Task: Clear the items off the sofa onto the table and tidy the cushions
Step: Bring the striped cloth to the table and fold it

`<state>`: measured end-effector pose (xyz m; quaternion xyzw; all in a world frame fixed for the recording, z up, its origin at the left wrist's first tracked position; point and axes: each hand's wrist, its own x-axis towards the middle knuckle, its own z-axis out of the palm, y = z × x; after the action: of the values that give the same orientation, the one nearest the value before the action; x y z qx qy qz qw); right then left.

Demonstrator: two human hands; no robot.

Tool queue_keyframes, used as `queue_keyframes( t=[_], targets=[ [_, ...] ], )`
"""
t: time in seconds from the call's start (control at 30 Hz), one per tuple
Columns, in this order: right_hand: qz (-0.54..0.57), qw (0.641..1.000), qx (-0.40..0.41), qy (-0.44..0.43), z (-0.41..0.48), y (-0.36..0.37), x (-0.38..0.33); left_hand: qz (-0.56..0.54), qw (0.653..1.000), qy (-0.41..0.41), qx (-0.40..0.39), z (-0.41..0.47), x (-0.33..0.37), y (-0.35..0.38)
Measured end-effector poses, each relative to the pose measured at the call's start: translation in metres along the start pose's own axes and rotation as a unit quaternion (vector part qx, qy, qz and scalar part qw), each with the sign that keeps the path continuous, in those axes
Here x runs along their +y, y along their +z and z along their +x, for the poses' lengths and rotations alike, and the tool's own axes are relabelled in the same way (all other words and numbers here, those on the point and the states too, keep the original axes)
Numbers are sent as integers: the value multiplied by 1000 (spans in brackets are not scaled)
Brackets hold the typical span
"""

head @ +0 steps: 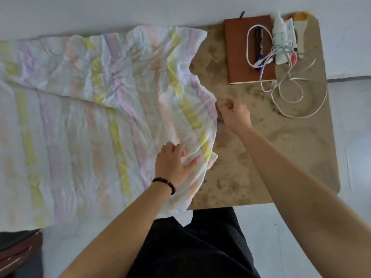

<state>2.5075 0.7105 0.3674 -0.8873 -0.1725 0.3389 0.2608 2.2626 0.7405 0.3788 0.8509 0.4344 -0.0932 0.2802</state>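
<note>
Already cleared: notebook (236,47), cable (248,49) on worktop (281,157).
Pending: striped cloth (100,117), pressed by spread left hand (172,163); cushions.
Right hand (235,113): curled, hold cannot be told.

Crumpled thin fabric sheet (100,117): white ground w/ lengthwise pastel stripes; yellow is brightest, plus pink, lilac & peach. Flat board desk (281,157): sandy tan, mottled w/ darker brown blotches & specks. Rectangular hardcover notebook (236,47): reddish-brown cover, cream page edge, black ribbon marker. Looped charging cable (265,60): white. Small plastic squeeze bottle (279,27): white w/ grey print. Slim pen (259,42): black barrel, blue end. Small red bits (293,57) show under the cable by the bottle. Orange patch (300,16) at desk's far corner. Bead bracelet (164,182): dark brown. Trousers (200,247): black. Floor (351,117): pale grey-blue. Bottom-left corner obj (18,251): dark maroon-brown; can't tell what it is.
</note>
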Motion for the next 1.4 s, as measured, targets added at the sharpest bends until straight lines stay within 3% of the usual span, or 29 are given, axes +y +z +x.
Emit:
queue_keyframes(
  t=[0.1, 0.23, 0.37, 0.47, 0.53, 0.63, 0.7, 0.87, 1.0, 1.07, 1.23, 1.4],
  targets=[
    [-43, 996, -72, -43, 38, -8, -20, -6, 994, -93, -50, 8, 49, 21],
    [-110, 978, -148, -97, 51, -9, -41, -75, 987, -141, -15, 4, 57, 23],
    [85, 977, -197, -19, 43, -8, -45, -216, 949, -222, 60, -11, 37, -1],
    [290, 920, -250, 78, 28, -8, -45, -319, 903, -270, 101, -28, 25, -15],
    [318, 898, -281, 116, 12, -11, -42, -340, 895, -270, 99, -43, 20, -20],
    [218, 923, -298, 106, -12, -12, -23, -252, 926, -270, 80, -68, 18, -10],
    [163, 944, -263, 113, -27, -14, -4, -204, 937, -260, 116, -85, 20, 5],
    [76, 963, -225, 130, -61, -25, 51, -134, 969, -153, 140, -119, 36, 41],
    [-95, 966, -236, 49, -72, -41, 85, -66, 984, -89, 140, -126, 41, 58],
    [-125, 962, -241, 31, -69, -51, 90, -12, 985, -101, 138, -122, 47, 64],
    [-179, 932, -316, -15, -45, -73, 82, 52, 988, -143, 32, -112, 80, 74],
    [-225, 898, -340, -162, -6, -87, 82, 75, 963, -257, -20, -88, 126, 82]
  ],
)
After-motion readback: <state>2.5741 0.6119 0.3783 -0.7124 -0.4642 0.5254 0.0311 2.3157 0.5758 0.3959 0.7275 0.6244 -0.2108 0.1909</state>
